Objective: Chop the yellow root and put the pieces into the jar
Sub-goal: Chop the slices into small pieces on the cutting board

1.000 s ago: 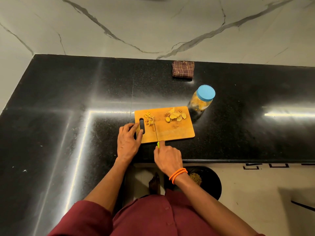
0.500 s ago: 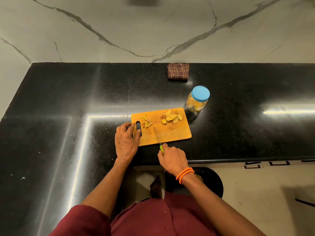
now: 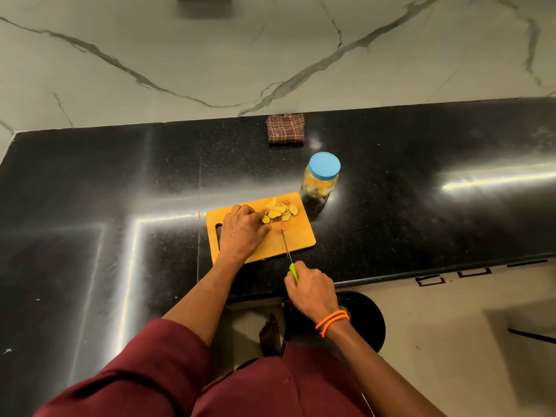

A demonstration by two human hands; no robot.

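Black polished surface [image 3: 90, 191], marble-veined wall behind. Wooden cutting board [image 3: 301, 236] near the front edge. Left hand [image 3: 242, 231] palm-down on the board's left half, fingertips at a heap of yellow root slices [image 3: 278, 212] in the far right corner. Right hand [image 3: 311, 291] grips a green-handled knife [image 3: 287, 251]; the blade reaches over the board's near edge, tip short of the slices. Jar [image 3: 320, 180] with blue lid on, upright, just beyond the board's far right corner, yellow pieces inside. Folded checked cloth [image 3: 285, 129] against the wall. Orange bands on right wrist; maroon sleeve on left arm.
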